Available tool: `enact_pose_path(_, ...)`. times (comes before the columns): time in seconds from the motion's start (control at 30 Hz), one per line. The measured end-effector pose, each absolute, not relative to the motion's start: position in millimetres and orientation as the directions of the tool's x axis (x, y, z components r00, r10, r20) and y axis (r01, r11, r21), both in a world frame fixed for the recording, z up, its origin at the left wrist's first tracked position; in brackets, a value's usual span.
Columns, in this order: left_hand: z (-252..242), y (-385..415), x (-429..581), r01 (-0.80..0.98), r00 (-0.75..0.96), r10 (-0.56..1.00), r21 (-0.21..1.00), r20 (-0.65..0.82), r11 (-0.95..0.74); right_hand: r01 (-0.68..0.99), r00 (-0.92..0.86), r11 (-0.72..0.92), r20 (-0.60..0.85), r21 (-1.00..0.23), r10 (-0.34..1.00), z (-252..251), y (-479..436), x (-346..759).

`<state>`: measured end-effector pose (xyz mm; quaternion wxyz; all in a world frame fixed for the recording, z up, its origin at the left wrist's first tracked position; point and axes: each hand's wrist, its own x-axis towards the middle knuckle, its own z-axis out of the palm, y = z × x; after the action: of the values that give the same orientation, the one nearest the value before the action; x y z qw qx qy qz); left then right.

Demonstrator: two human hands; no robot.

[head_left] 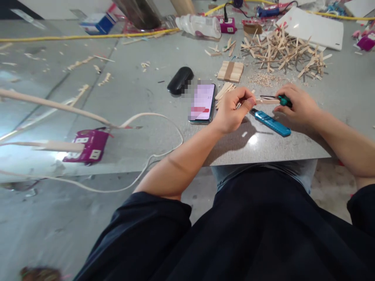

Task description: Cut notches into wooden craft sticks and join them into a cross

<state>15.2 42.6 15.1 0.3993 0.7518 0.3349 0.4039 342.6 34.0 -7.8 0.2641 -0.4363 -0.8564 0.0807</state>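
Observation:
My left hand (236, 111) pinches one end of a flat wooden craft stick (265, 101) between thumb and fingertips. Curled round a green-handled tool (284, 101) is my right hand (297, 103); its slim dark tip (268, 96) lies along the stick. The exact kind of tool is partly covered by the fingers. Just below both hands, a blue utility knife (272, 123) rests on the table. Loose craft sticks (225, 93) lie beside my left hand, with a banded bundle of sticks (230, 71) behind them.
A phone (202, 102) and a black case (180, 80) lie left of my hands. Behind are wood crumbs (265, 79), a heap of cut sticks (284, 50) and a plastic bottle (199, 26). A white cable (152, 156) loops near a purple box (98, 146) at left.

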Motion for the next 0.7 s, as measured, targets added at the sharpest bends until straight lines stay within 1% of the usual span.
enact_pose_path(0.17, 18, 42, 13, 0.212, 0.444, 0.84, 0.874, 0.313, -0.438, 0.672, -0.489, 0.608, 0.363, -0.422, 0.793, -2, 24, 336)
enact_pose_path(0.43, 18, 40, 10, 0.17, 0.469, 0.819, 0.875, 0.332, -0.453, 0.62, -0.566, 0.661, 0.342, -0.424, 0.75, 8, 21, 333)
enact_pose_path(0.6, 22, 38, 9, 0.185, 0.482, 0.817, 0.875, 0.316, -0.448, 0.624, -0.573, 0.645, 0.302, -0.442, 0.762, 12, 19, 333)
enact_pose_path(0.7, 22, 39, 9, 0.189, 0.484, 0.821, 0.88, 0.303, -0.436, 0.613, -0.579, 0.653, 0.309, -0.445, 0.754, 12, 17, 332)
